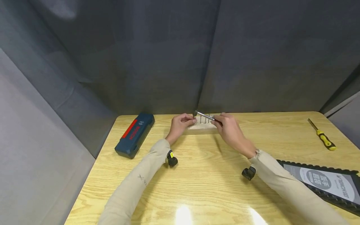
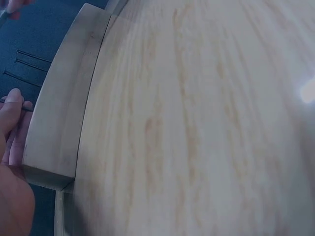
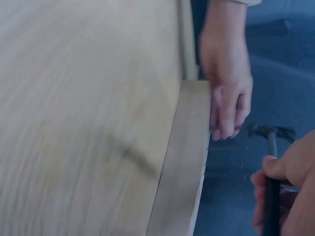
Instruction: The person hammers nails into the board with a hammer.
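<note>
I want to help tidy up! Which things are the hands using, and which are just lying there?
Being used:
small metal hammer in right hand
pale wooden block with upright nails
left hand pinching a nail

Lying about:
blue-and-red case
yellow-handled screwdriver
grey-and-black packet

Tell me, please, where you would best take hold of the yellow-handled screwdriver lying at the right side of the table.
Probably by the yellow and black handle, the thick end nearest the table's front. The screwdriver lies flat and alone, its thin metal shaft pointing toward the back wall. Coming from above, with fingers closing across the handle's width, looks easiest; nothing crowds it, and the right hand is the nearer one.
</note>
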